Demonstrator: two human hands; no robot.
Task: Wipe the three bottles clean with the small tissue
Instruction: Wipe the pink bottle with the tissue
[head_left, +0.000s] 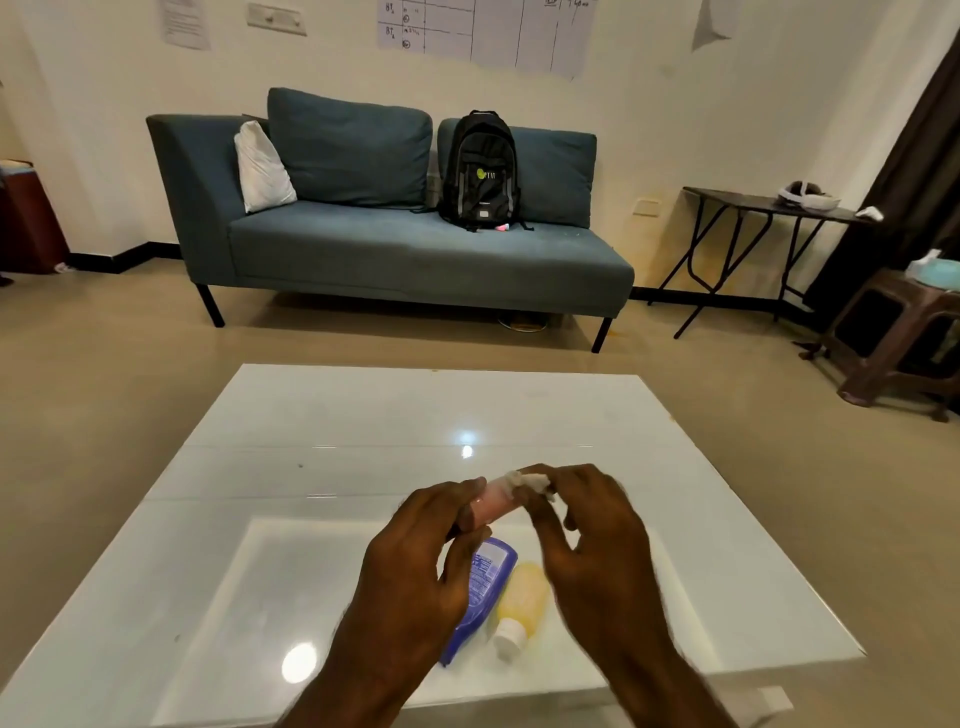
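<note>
Above the white bench (363, 415), the left hand (421, 561) is gripping a pink bottle (493, 506) in closed fingers while the right hand (592, 525) is pinching the small tissue (527, 480) against its far end, with the blue bottle (480, 587) and yellow bottle (522, 597) lying side by side below.

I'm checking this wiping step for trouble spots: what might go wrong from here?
The tissue is a small wad pinched by the right hand; it may slip off the pink bottle. The left hand grips only one end, so the bottle might drop onto the blue bottle and yellow bottle below.
</note>
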